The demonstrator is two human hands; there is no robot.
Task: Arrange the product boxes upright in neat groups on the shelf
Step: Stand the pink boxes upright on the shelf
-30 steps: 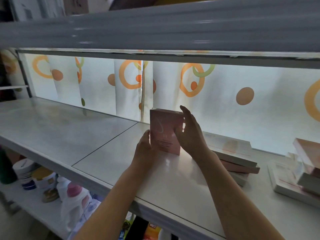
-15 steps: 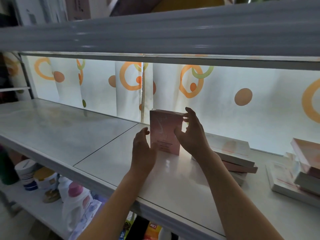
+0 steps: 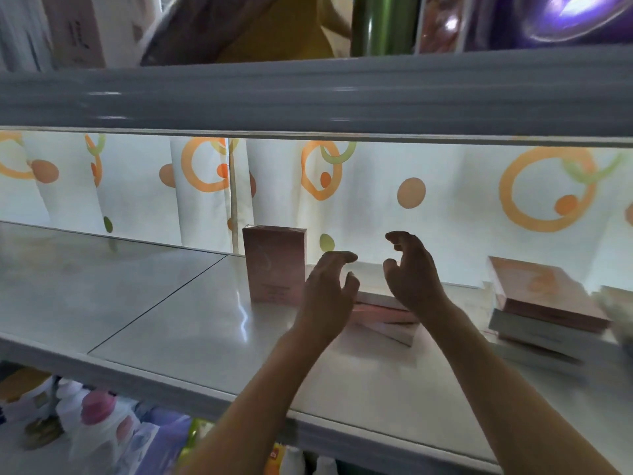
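Hands are hovering empty over the shelf [image 3: 171, 323]: the left hand [image 3: 327, 296] and right hand [image 3: 412, 279] are both loosely curled, gripping nothing. At ten o'clock from the left hand a pink box [image 3: 275, 265] is standing upright alone, likely starting a group. Beneath the hands a flat stack [image 3: 387, 320] is lying, probably next; at three o'clock more boxes [image 3: 541, 303] are waiting.

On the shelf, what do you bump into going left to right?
upright pink box → left hand → right hand → stack of flat boxes
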